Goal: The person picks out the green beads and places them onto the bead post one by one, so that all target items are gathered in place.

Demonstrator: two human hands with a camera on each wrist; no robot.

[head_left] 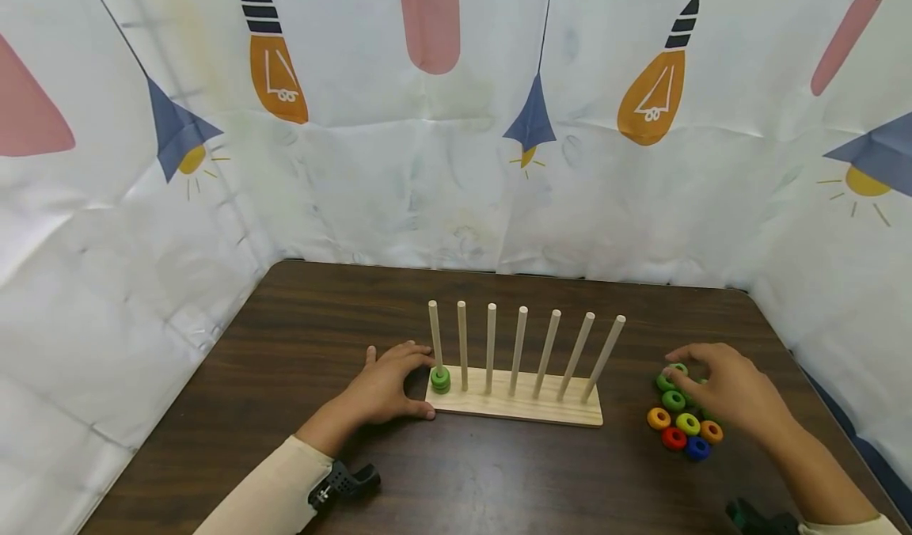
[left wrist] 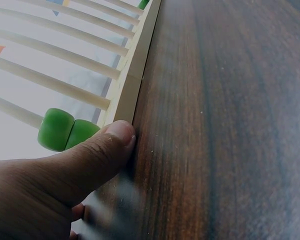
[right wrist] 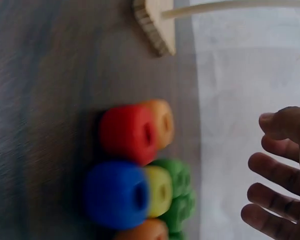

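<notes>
"What's the left hand [head_left: 388, 381] doing?"

"It has its grip round the left end of the wooden board [head_left: 513, 405], thumb at the front corner, the other fingers towards the back edge. The board lies flat on the dark tabletop [head_left: 313, 321]."

"And what stands on the board?"

"Seven pegs [head_left: 491, 345] in a row. Two stacked green rings [head_left: 440, 386] sit at the foot of the leftmost peg [head_left: 436, 337], right beside that hand."

"How about the right hand [head_left: 734, 388]?"

"Its grip is released, the fingers loosely bent. It hangs just above the loose rings to the right of the board; the right wrist view shows a gap below its fingertips."

"Which rings lie there?"

"Several loose green rings [head_left: 666, 403] at the far side, partly behind the hand, so I can't count them. Nearer, two orange rings [head_left: 655, 423] flank a yellow ring [head_left: 683, 428]. Nearest the person are a red ring [head_left: 673, 443] and a blue ring [head_left: 698, 453], side by side."
</notes>
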